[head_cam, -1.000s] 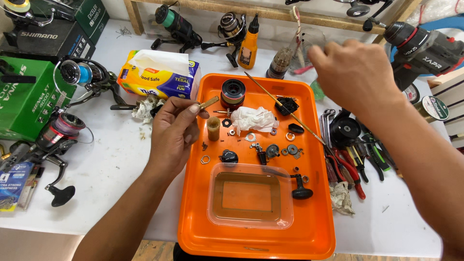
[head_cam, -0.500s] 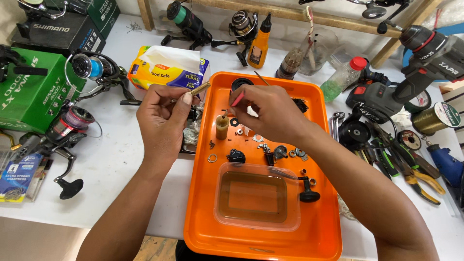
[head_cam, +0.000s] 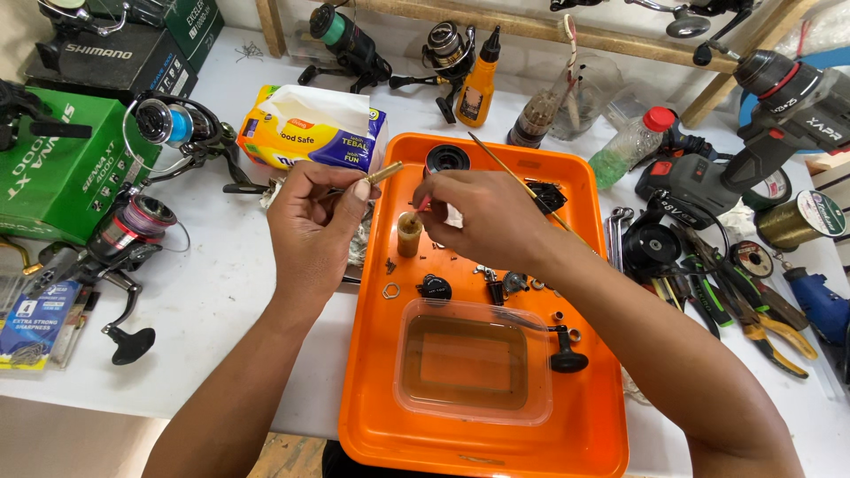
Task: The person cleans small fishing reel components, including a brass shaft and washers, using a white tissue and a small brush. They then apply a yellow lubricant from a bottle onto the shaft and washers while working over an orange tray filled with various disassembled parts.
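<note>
Holding a small brass-coloured shaft (head_cam: pixel 382 173) pinched in the left hand (head_cam: pixel 314 226), tip poking out toward the tray's top left corner; the fingers cover the rest of it, so its length is unclear. Right hand (head_cam: pixel 482 217) is closed on a thin red-tipped tool (head_cam: pixel 423 204), its end at the mouth of a small tan jar (head_cam: pixel 408 235) standing on the orange tray (head_cam: pixel 584 434). Can't tell if the tool touches what's inside the jar. The right hand hides the white rag and several small parts behind it. A clear tub of brownish liquid (head_cam: pixel 472 361) sits lower on the tray, with a black knob (head_cam: pixel 567 360) just beside it.

Versus half a second ago: the right hand has pulled in closer to the jar, and the left hand has shifted slightly with the shaft angled the same way. The view has tilted, so the drill (head_cam: pixel 779 106) at far right is now cut off by the frame.
</note>
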